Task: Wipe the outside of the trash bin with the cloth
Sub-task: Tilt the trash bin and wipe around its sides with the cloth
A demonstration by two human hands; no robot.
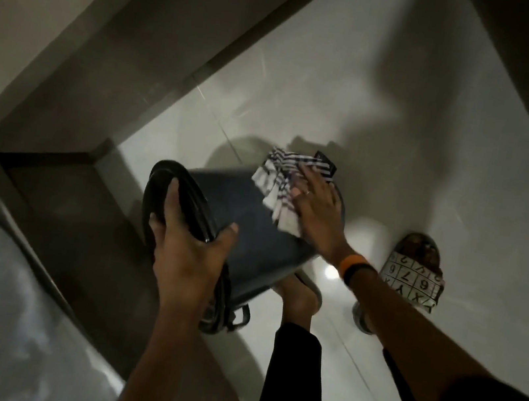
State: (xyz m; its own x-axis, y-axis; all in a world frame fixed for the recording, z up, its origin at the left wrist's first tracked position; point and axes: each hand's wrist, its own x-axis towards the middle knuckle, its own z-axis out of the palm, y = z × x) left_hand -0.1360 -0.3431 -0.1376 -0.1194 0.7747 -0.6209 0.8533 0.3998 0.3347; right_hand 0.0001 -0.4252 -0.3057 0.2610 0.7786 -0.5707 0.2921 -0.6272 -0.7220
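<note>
Glossy pale floor tiles (pixel 406 125), left hand (pixel 189 251) fingers clamped on dark round trash bin (pixel 253 219), right hand (pixel 317 208) fingers flat on striped cloth (pixel 279 185)

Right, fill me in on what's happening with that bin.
A person is wiping a dark blue plastic trash bin, which is tipped on its side above the pale tiled floor. The left hand grips the bin's black rim, fingers hooked inside, steadying it. The right hand lies flat and presses a white cloth with dark stripes against the bin's outer wall, near its base. The cloth is motion-blurred.
</note>
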